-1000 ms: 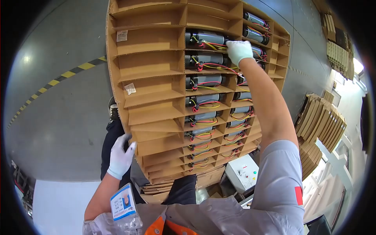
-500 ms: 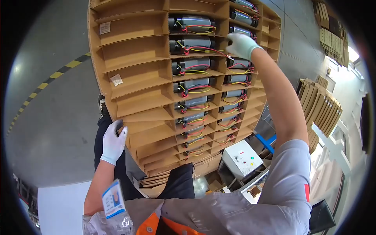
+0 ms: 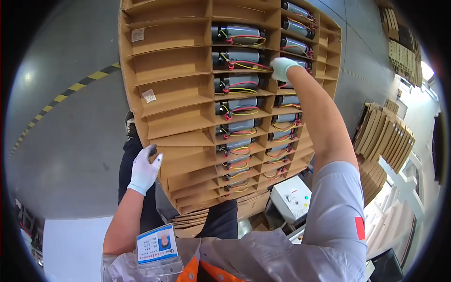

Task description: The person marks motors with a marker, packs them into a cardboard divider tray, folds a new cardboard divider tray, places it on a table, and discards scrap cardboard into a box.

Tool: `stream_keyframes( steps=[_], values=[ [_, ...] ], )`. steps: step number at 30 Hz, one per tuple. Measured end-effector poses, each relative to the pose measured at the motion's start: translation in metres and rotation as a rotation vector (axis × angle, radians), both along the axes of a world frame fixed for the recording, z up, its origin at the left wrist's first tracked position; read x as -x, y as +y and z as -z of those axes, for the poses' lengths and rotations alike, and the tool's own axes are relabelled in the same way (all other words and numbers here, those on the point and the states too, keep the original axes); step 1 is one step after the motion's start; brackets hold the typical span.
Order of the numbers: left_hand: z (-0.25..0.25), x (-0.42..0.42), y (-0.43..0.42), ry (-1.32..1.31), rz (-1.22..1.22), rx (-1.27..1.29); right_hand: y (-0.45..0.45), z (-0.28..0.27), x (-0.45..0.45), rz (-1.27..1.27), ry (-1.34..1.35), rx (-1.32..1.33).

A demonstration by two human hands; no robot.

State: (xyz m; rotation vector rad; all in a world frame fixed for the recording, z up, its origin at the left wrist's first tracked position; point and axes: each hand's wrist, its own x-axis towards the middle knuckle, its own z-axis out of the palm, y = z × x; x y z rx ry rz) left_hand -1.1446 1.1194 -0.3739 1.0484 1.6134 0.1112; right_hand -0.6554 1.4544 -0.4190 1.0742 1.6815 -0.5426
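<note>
Wired cylinders [image 3: 243, 56], head view: lying in the two middle columns of a cardboard tray [image 3: 181, 57], inward from its left edge. Possible trouble: right hand [image 3: 283, 69], at the partition between those columns, could snag the loose red and yellow leads [image 3: 245, 61] and tug one off. Cylinders look grey, black-ended, on their sides. Right fingers curled, can't tell if pinching a lead; left hand [image 3: 144, 171] empty, fingers spread by tray's left edge.

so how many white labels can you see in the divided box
2, both along the left side of the divided box: the upper label, and the lower label two rows below it. More may be hidden.
</note>
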Motion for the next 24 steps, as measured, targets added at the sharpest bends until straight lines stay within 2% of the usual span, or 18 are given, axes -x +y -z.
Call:
stream_keyframes(
  steps=[6,8,9,11,12,14,15,17,18,21,22,24],
  values=[
    [-0.002,0.002,0.003,0.008,0.056,-0.033,0.0,-0.031,0.024,-0.065,0.06,-0.091],
    [-0.003,0.001,0.001,0.006,0.045,-0.01,0.006,-0.075,0.057,0.677,0.097,0.133],
    [-0.002,0.0,0.004,0.008,0.043,-0.009,0.009,-0.066,0.037,1.183,0.323,0.242],
    [-0.002,-0.001,0.004,-0.004,0.035,-0.006,0.003,-0.061,0.04,1.581,0.674,0.073],
    [-0.002,-0.001,0.005,-0.007,0.031,0.004,-0.006,-0.056,0.051,1.73,0.762,-0.058],
    [-0.001,0.0,0.004,-0.009,0.039,0.022,-0.019,-0.002,0.024,1.338,0.702,-0.385],
    [-0.001,0.002,0.004,-0.014,0.026,0.031,-0.03,-0.002,0.031,1.038,0.576,-0.552],
    [0.002,0.005,0.005,-0.015,0.002,0.04,-0.046,0.004,0.032,0.403,0.244,-0.581],
    [-0.001,0.006,0.008,-0.019,-0.008,0.04,-0.049,-0.002,0.04,0.38,0.129,-0.517],
    [-0.001,0.011,0.002,-0.018,-0.019,0.032,-0.046,0.002,0.045,0.255,0.118,-0.456],
    [0.0,0.013,0.002,-0.016,-0.006,0.02,-0.035,0.006,0.049,0.134,0.012,-0.346],
    [-0.001,0.014,0.003,-0.027,-0.02,0.033,-0.018,0.007,0.064,0.122,-0.14,-0.152]
  ],
)
